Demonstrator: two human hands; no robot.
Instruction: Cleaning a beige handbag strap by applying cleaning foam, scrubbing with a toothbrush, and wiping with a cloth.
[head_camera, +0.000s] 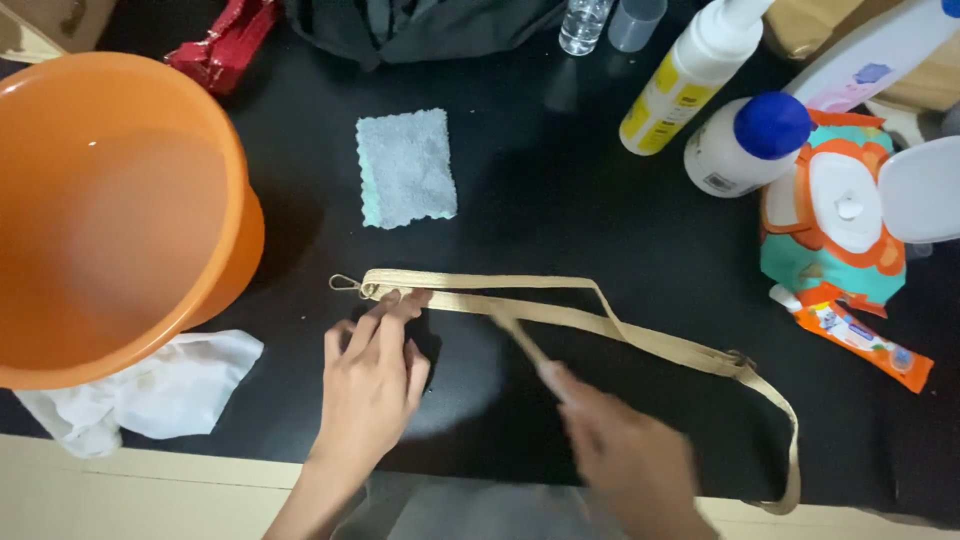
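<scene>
Pinning: the left hand (370, 385) lies flat, fingers straight, its fingertips (392, 300) pressing the doubled tan strap (560, 315) down on the black desk (560, 200); it pins and does not close around anything.
Clip end: the strap's small metal clip (345, 284) lies just left of those fingertips.
Right grip: the right hand (625, 455) is blurred; it seems to hold a thin stick-like thing, perhaps a brush (522, 338), whose far end reaches the strap just right of the pinned spot. How tightly the fingers close I cannot tell.
Strap run: from the pin it trails right past a buckle (738, 360) and loops to the desk's near edge.
Step, as I judge: scrubbing the strap near its clip end.
Next move calls for: keeping the strap flat and taut under the fingertips, and shifting the pin along as each stretch is worked.
Around: orange basin (110, 200) and white rag (150, 390) left of the pin; grey-green cloth (405, 167) beyond it; bottles (690, 80) and wipes pack (835, 235) far right.
</scene>
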